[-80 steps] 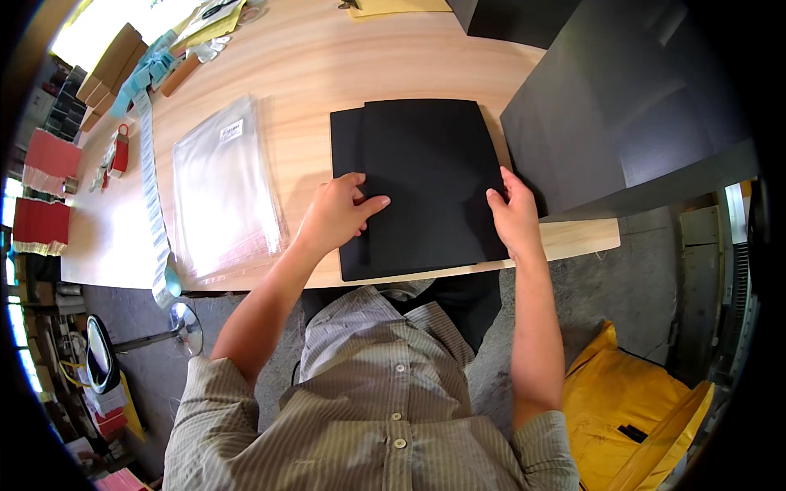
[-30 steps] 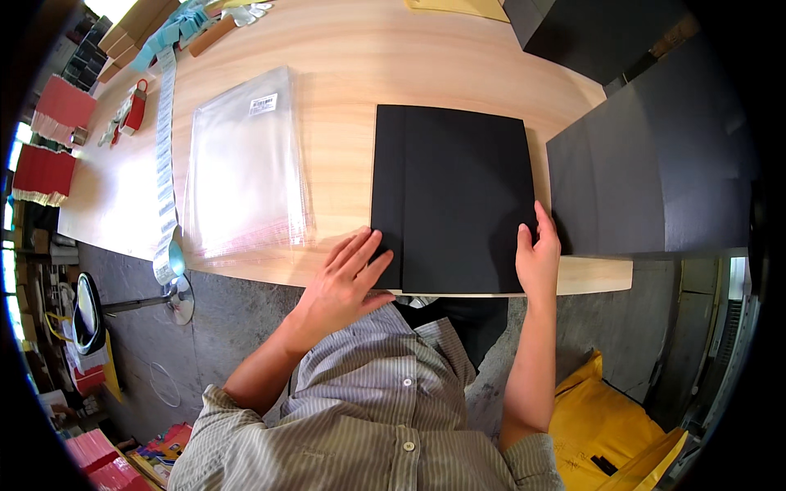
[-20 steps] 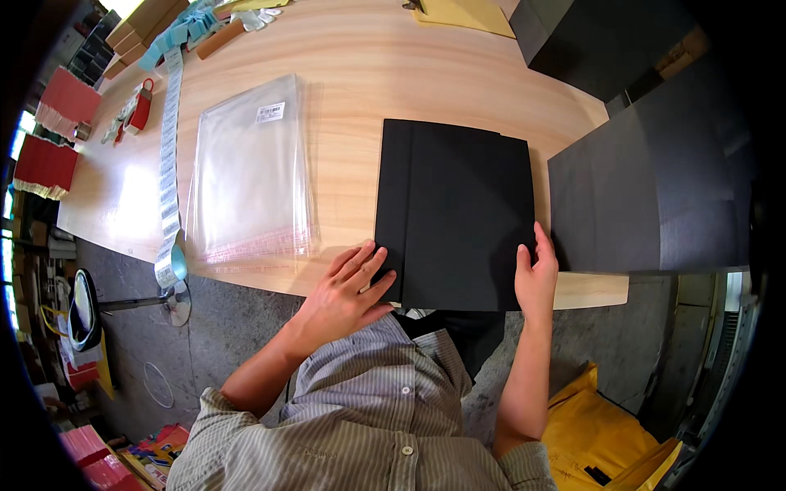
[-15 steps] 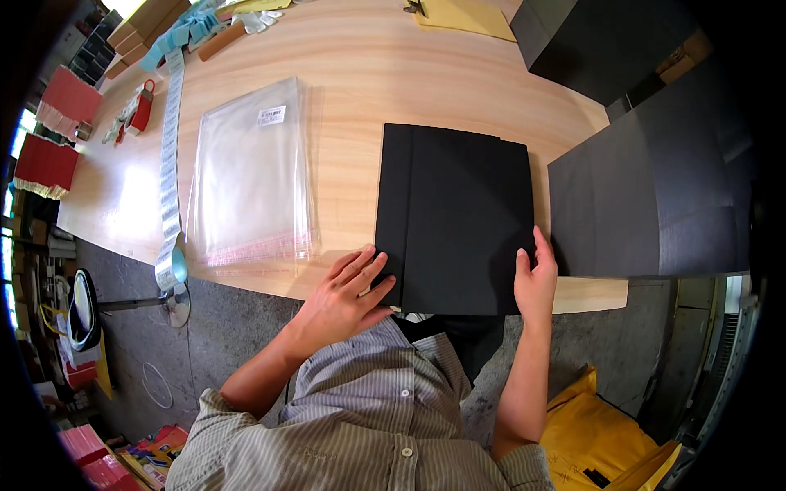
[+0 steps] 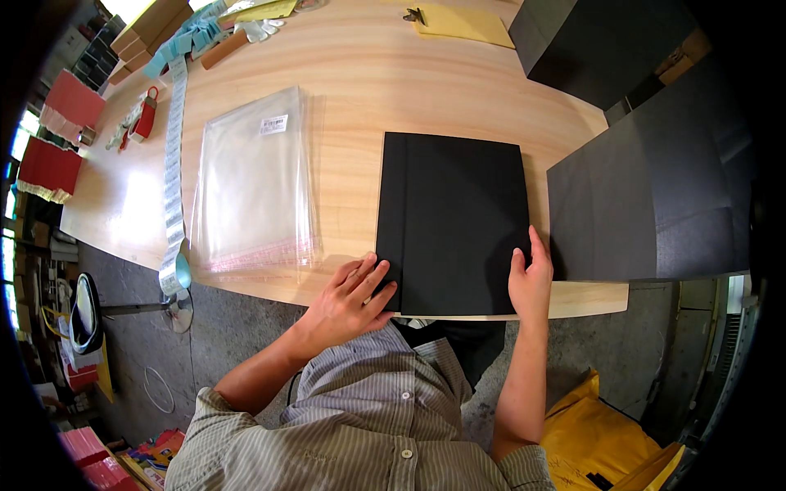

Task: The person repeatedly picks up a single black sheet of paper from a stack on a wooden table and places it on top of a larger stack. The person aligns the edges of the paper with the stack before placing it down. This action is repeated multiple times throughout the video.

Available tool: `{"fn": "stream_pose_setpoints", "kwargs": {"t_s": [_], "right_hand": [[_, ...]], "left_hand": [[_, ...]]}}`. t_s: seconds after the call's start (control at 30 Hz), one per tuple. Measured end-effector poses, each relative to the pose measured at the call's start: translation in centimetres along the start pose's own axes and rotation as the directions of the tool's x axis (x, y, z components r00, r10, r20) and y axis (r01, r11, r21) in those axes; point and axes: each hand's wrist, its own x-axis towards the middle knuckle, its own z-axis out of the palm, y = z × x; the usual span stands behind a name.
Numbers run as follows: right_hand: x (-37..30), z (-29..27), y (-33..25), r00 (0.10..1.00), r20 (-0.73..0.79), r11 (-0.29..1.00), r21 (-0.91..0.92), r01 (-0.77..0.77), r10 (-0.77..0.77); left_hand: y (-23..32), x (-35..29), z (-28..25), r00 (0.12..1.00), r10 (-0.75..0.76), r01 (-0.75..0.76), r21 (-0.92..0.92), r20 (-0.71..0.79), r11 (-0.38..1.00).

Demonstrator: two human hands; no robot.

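Black sheets (image 5: 463, 221) squared further, fingers (image 5: 538, 248) at sides

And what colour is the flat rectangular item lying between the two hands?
Plain black; the flat rectangular item shows best in the head view.

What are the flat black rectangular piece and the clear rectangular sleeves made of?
The flat black rectangular piece looks like matte card, perhaps stiff paper: hardly any shine, crisp edges. The clear rectangular sleeves look like thin, glossy plastic film: see-through, with bright reflections.
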Motion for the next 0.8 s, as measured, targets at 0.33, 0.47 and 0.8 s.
{"fn": "stream_pose_setpoints", "kwargs": {"t_s": [0.33,0.47,0.8], "right_hand": [[-0.3,0.3,-1.8,0.999,0.033,0.972,-0.229,0.048,-0.042],[-0.2,0.2,-2.0,0.997,0.048,0.963,-0.262,0.068,-0.057],[-0.3,0.1,-2.0,0.995,0.039,0.98,-0.172,0.102,-0.097]], "left_hand": [[0.6,0.5,-0.6,0.996,-0.067,0.067,-0.003,0.061,0.998],[0.8,0.5,-0.9,0.99,-0.055,0.045,0.082,0.127,0.996],[1.1,0.7,-1.2,0.987,-0.079,0.065,0.106,0.137,0.992]]}}
